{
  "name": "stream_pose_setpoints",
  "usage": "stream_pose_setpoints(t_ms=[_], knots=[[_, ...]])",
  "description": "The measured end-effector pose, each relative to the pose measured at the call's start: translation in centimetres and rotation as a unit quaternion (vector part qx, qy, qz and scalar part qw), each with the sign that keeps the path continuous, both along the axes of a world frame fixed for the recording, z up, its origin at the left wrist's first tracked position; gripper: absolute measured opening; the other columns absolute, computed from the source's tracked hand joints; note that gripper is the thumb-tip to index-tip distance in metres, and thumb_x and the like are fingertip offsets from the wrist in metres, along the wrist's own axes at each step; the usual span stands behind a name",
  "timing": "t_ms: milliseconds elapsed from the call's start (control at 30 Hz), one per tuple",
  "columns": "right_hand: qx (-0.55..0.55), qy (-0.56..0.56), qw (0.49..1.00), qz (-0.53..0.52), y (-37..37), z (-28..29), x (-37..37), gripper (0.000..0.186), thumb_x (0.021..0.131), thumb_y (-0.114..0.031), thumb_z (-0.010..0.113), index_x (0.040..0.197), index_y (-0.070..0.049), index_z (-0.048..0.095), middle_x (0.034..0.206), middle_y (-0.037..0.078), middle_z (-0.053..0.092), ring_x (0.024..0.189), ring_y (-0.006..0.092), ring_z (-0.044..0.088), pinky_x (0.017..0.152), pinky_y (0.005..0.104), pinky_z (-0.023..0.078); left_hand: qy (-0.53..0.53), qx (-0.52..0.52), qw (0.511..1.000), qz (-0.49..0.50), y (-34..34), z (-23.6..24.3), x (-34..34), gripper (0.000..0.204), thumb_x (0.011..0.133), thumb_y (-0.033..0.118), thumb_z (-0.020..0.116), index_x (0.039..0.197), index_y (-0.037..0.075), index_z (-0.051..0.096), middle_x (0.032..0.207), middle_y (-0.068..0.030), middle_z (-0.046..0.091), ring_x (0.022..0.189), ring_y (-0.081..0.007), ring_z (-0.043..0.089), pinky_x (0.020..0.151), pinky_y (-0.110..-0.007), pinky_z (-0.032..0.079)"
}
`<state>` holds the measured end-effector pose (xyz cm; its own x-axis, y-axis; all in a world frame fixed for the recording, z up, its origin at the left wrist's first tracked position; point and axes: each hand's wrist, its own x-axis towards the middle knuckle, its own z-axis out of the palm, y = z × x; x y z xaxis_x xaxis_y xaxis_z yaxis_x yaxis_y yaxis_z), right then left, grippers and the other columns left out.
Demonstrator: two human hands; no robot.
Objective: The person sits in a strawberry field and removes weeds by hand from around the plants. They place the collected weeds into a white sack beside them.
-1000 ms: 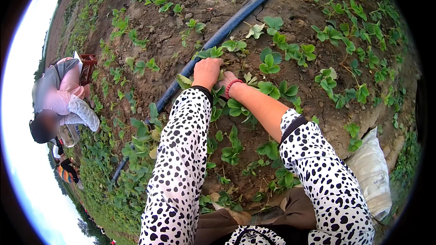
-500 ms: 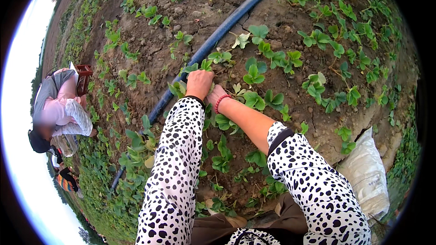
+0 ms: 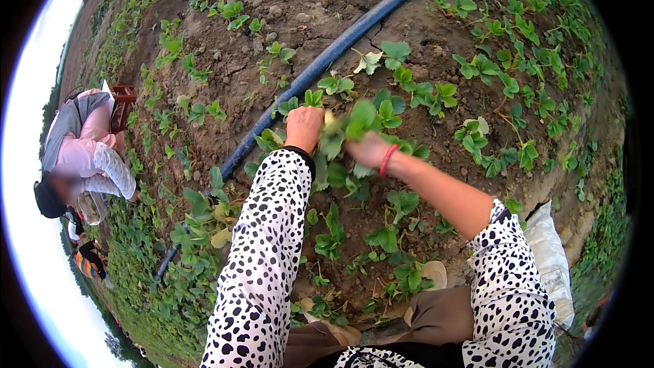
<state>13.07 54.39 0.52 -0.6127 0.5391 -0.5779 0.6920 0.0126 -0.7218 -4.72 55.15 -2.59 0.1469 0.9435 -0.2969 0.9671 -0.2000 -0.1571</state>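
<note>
My left hand [image 3: 304, 128] is closed low among strawberry leaves beside the blue pipe; its fingers point down and away, and what they hold is hidden. To its right, my right hand [image 3: 368, 150], with a red bracelet at the wrist, is smeared by motion. Its fingers are closed on a bunch of strawberry leaves [image 3: 361, 119], which is blurred along with it and fills the gap between my hands. Rooted strawberry plants [image 3: 385, 108] stand in the brown soil just beyond.
A blue pipe [image 3: 340, 44] runs diagonally across the bed. A white sack [image 3: 550, 259] lies at the right. At the far left a person [image 3: 85, 143] bends over near a red-brown crate or stool [image 3: 122, 105]. My shoes [image 3: 434, 274] stand between plants at the near edge.
My right hand has moved away from the left, to the right, with blurred leaves now showing between them. My left hand has stayed nearly in place.
</note>
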Motion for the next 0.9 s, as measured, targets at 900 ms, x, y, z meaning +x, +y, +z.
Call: stream_pose_setpoints(t_ms=[900], knots=[[0.364, -0.129, 0.920, 0.063, 10.9, -3.7, -4.6, 0.032, 0.080, -0.023, 0.059, 0.108, -0.008, 0.053, 0.100, 0.016, 0.063, 0.095, 0.0318, 0.062, 0.080, 0.0410, 0.050, -0.586, -0.069, 0.637, 0.496, -18.1, -3.0, 2.8, 0.004, 0.087, 0.006, 0.047, 0.089, 0.006, 0.050, 0.055, -0.0014, 0.051, 0.045, -0.0100, 0.050, 0.042, -0.026, 0.037]])
